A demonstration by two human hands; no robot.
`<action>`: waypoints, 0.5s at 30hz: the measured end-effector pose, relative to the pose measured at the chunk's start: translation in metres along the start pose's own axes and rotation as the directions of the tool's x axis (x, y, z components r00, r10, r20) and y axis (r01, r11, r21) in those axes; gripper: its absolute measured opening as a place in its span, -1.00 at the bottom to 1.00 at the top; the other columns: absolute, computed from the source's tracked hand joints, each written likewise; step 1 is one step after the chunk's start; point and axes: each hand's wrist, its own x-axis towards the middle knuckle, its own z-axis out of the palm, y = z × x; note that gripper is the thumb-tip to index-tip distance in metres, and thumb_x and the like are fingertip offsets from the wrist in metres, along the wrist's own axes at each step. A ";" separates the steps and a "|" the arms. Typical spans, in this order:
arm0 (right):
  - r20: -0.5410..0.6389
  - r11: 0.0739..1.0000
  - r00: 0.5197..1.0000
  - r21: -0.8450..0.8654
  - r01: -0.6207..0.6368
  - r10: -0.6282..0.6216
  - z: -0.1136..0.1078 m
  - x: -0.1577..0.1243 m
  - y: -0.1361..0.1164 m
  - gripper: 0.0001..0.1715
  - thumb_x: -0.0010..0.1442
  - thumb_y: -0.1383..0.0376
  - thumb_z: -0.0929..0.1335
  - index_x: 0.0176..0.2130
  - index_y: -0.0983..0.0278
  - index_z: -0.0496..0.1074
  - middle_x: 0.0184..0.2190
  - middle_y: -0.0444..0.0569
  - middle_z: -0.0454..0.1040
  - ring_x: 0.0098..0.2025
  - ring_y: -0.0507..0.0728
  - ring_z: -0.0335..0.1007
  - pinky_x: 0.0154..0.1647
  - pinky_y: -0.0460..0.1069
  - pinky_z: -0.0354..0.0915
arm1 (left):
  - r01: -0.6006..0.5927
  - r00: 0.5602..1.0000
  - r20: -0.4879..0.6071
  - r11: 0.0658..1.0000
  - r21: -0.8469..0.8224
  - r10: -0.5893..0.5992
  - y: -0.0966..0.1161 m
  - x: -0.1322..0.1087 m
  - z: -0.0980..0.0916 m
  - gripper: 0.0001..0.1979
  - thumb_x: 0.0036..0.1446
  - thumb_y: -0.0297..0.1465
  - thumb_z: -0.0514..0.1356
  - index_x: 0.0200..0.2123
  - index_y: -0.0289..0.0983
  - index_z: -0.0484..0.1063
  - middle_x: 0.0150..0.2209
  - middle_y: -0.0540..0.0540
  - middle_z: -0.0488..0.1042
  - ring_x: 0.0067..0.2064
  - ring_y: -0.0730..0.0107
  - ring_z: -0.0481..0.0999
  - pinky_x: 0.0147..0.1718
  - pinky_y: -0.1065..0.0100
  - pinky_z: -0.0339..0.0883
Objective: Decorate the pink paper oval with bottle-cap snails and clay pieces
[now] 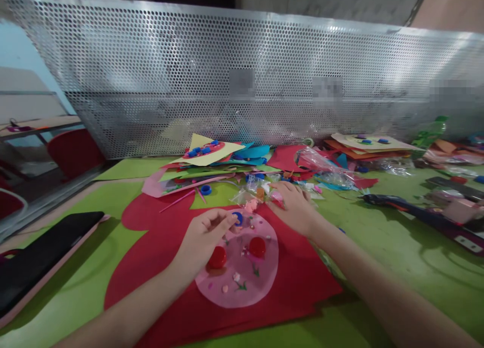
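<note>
My left hand (204,237) pinches a blue bottle cap (237,219) between thumb and fingers, over the upper edge of a pink paper circle (242,287). Two red bottle caps (257,247) sit on that circle, among small flower, leaf and heart shapes. Beneath it lies a large red cut sheet (151,267) with rounded lobes. Fingers stretched out, my right hand (293,204) reaches over small clear plastic bags (251,186) that hold tiny coloured pieces. Its fingertips are partly hidden among them. Pink pieces (251,206) lie just left of this hand.
Stacked coloured paper (215,161) with blue caps lies at the back, before a perforated metal panel (264,50). At left is a black phone-like slab (49,247). A dark corded tool (423,217) and a green bottle (433,131) are at right. Another blue cap (205,189) lies behind the red sheet.
</note>
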 end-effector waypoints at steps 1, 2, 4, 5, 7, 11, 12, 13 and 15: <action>0.001 0.999 1.000 0.016 0.030 -0.030 0.000 -0.001 -0.003 -0.56 0.17 0.18 0.22 0.02 0.25 0.26 0.05 0.11 0.28 0.07 0.32 0.15 0.03 0.30 0.03 | -0.001 1.000 0.004 1.000 -0.002 0.001 -0.001 0.000 0.000 -0.76 0.03 -0.23 0.19 -0.54 -0.28 0.40 -0.56 0.03 0.46 -0.52 0.49 0.39 -0.51 0.48 0.24; 0.003 0.997 0.998 0.031 0.065 -0.065 -0.001 -0.003 -0.005 -0.58 0.17 0.17 0.22 0.02 0.23 0.26 0.05 0.09 0.28 0.07 0.30 0.15 0.04 0.29 0.02 | -0.002 1.000 0.010 1.000 -0.005 0.002 -0.002 0.001 0.000 -0.75 0.03 -0.23 0.19 -0.55 -0.28 0.39 -0.57 0.03 0.45 -0.52 0.50 0.39 -0.51 0.49 0.24; 0.021 0.986 0.988 0.059 0.154 -0.156 -0.002 -0.006 -0.011 -0.58 0.17 0.15 0.23 0.01 0.20 0.26 0.05 0.04 0.29 0.07 0.26 0.15 0.06 0.24 0.02 | 0.002 1.000 0.016 1.000 -0.009 -0.002 -0.004 0.002 0.000 -0.78 -0.01 -0.25 0.22 -0.54 -0.29 0.40 -0.56 0.02 0.47 -0.49 0.49 0.41 -0.49 0.49 0.26; 0.033 0.977 0.979 0.069 0.200 -0.203 -0.003 -0.007 -0.014 -0.58 0.17 0.13 0.24 0.01 0.19 0.26 0.05 0.01 0.29 0.07 0.23 0.15 0.06 0.20 0.03 | 0.008 1.000 0.018 1.000 -0.010 -0.008 -0.005 0.002 0.000 -0.80 -0.05 -0.26 0.24 -0.52 -0.29 0.41 -0.54 0.00 0.49 -0.47 0.46 0.44 -0.47 0.49 0.28; 0.060 0.951 0.952 0.095 0.294 -0.300 -0.004 -0.010 -0.018 -0.57 0.17 0.12 0.25 0.02 0.18 0.26 0.05 -0.02 0.31 0.07 0.19 0.15 0.07 0.14 0.04 | 0.024 0.999 0.023 1.000 -0.005 -0.024 -0.006 0.002 -0.001 -0.80 -0.10 -0.28 0.27 -0.45 -0.31 0.45 -0.47 -0.06 0.54 -0.42 0.40 0.48 -0.48 0.47 0.30; 0.103 0.884 0.887 0.187 0.428 -0.451 -0.004 -0.013 -0.024 -0.50 0.16 0.13 0.28 0.05 0.26 0.23 0.06 0.03 0.29 0.08 0.19 0.11 0.09 0.12 0.03 | 0.019 0.999 0.046 1.000 0.021 -0.020 -0.006 0.000 0.000 -0.74 -0.01 -0.24 0.21 -0.34 -0.32 0.50 -0.38 -0.13 0.56 -0.40 0.33 0.51 -0.51 0.44 0.33; 0.111 0.870 0.873 0.208 0.447 -0.475 -0.004 -0.013 -0.025 -0.48 0.15 0.12 0.29 0.06 0.27 0.23 0.05 0.04 0.29 0.08 0.20 0.11 0.09 0.13 0.03 | 0.001 0.999 0.052 1.000 0.029 -0.002 -0.005 -0.001 0.000 -0.76 0.01 -0.25 0.19 -0.35 -0.30 0.51 -0.38 -0.11 0.56 -0.38 0.34 0.51 -0.47 0.44 0.34; 0.116 0.860 0.863 0.222 0.461 -0.492 -0.004 -0.014 -0.026 -0.47 0.14 0.11 0.30 0.06 0.27 0.23 0.04 0.04 0.30 0.08 0.21 0.11 0.09 0.14 0.03 | -0.022 0.998 0.059 0.999 0.036 0.020 -0.005 -0.002 0.000 -0.79 0.02 -0.27 0.19 -0.37 -0.28 0.52 -0.38 -0.09 0.56 -0.35 0.34 0.51 -0.41 0.43 0.35; 0.116 0.837 0.843 0.250 0.487 -0.525 -0.005 -0.015 -0.028 -0.48 0.13 0.12 0.32 0.04 0.26 0.26 0.00 0.03 0.34 0.07 0.20 0.13 0.09 0.14 0.04 | -0.073 0.994 0.080 0.996 0.049 0.069 -0.003 -0.003 0.001 -0.86 -0.02 -0.32 0.22 -0.43 -0.25 0.54 -0.37 -0.05 0.56 -0.29 0.34 0.50 -0.29 0.43 0.35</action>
